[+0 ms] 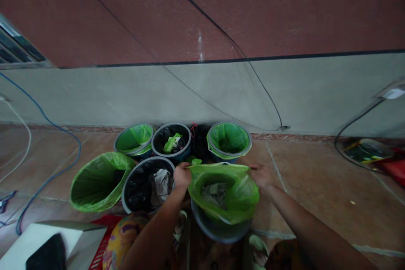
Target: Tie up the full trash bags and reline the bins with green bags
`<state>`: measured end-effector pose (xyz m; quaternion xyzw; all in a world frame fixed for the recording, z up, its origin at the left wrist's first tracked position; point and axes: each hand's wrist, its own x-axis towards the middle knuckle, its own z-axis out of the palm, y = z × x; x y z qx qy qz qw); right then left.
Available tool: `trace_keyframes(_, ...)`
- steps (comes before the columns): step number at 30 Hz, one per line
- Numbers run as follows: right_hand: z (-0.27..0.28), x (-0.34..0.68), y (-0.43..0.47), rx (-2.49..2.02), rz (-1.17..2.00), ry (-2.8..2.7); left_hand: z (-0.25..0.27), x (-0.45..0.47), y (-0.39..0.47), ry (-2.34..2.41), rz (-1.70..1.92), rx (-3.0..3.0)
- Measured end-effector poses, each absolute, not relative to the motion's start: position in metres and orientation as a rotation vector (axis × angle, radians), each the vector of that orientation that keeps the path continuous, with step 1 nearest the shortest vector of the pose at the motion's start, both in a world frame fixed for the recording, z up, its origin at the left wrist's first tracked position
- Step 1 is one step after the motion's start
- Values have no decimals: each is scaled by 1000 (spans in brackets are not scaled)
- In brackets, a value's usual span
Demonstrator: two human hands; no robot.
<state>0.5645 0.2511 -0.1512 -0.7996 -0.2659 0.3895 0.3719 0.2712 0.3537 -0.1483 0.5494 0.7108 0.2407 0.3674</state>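
A green bin bag (pixel 245 196) is stretched between my two hands over a round grey bin (pixel 218 234) standing between my feet. My left hand (pixel 182 176) is closed on the bag's rim at the left. At the right, my right hand (pixel 262 176) pinches the same rim. The bag's mouth is wide, and crumpled greyish paper (pixel 215 194) shows inside it. Just left of my left hand stands a bin with a black liner (pixel 139 190), with crumpled paper (pixel 162 183) in it.
Along the wall stand a green-lined bin (pixel 134 137), a black-lined bin (pixel 171 133) and another green-lined bin (pixel 229 139). A wide-mouthed green bag (pixel 98 183) is at the left. Near me are a white box (pixel 76 236) and a red basket (pixel 103 247). A blue cable (pixel 77 147) crosses the floor.
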Motion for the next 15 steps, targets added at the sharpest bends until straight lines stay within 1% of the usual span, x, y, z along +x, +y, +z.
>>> trace_keyframes(4,-136,576,238,-2245,889,-873,-138,256,343,1902,523,1623)
trace_keyframes(7,-131,581,230,-2312,810,-992,-136,249,336,1890,495,1744)
trace_keyframes(11,-129,588,218,-2423,552,-1351,-137,244,331,1844,504,1857)
trace_keyframes(13,-129,594,212,-2488,526,-1433,-138,242,330,1840,498,1868)
trace_keyframes(15,-129,601,207,-2572,568,-1452,-136,240,330,1847,416,1928)
